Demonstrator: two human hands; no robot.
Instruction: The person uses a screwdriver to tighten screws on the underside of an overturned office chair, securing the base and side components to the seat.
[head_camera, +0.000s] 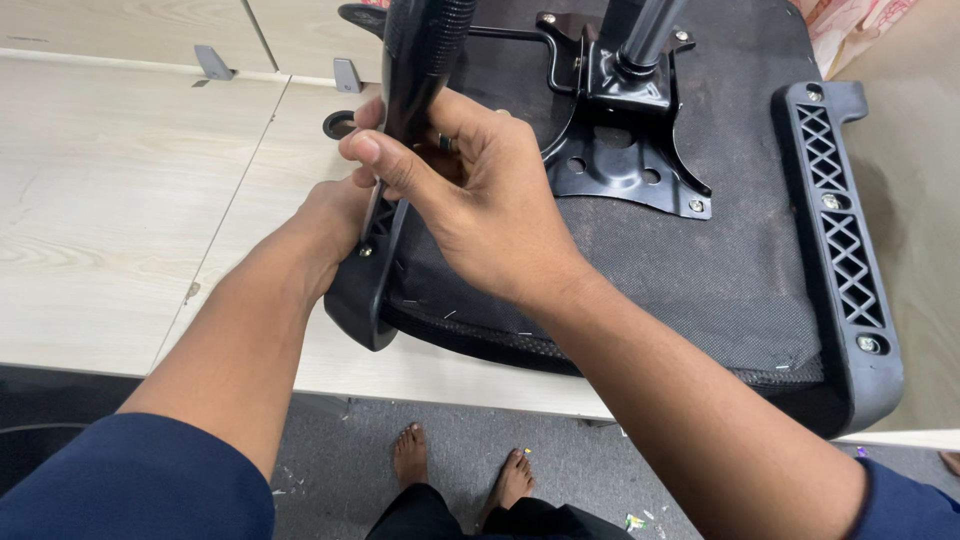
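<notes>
- Pale wood-grain laminate covers the bench (110, 200), which fills the left side of the view; two small grey brackets (215, 63) sit along its far seam.
- A round black grommet hole (338, 124) lies in the bench top just left of the hands.
- The left hand (325, 225) comes in from the lower left in a dark blue sleeve; it rests against the outer side of the black plastic armrest (385, 270). Its fingers are hidden behind the armrest and the other hand, so I cannot tell whether they are clenched.
- That armrest stands upright at the left edge of an upturned chair seat (720, 270), with its padded top (425, 45) rising towards the upper edge of the view.
- The right hand (470, 195) crosses over the seat from the lower right; its fingers are clenched around the armrest, thumb pressed on the side facing the camera.
- The seat lies on the bench, underside up, clad in black fabric, its near edge overhanging the bench front.
- A black metal mounting plate (620, 160) is screwed to the seat's middle, and a gas lift column (650, 30) rises from it.
- A second armrest (845, 250), with a lattice pattern, is fixed along the seat's right edge.
- Below the bench, two bare feet (460, 470) stand on grey carpet.
</notes>
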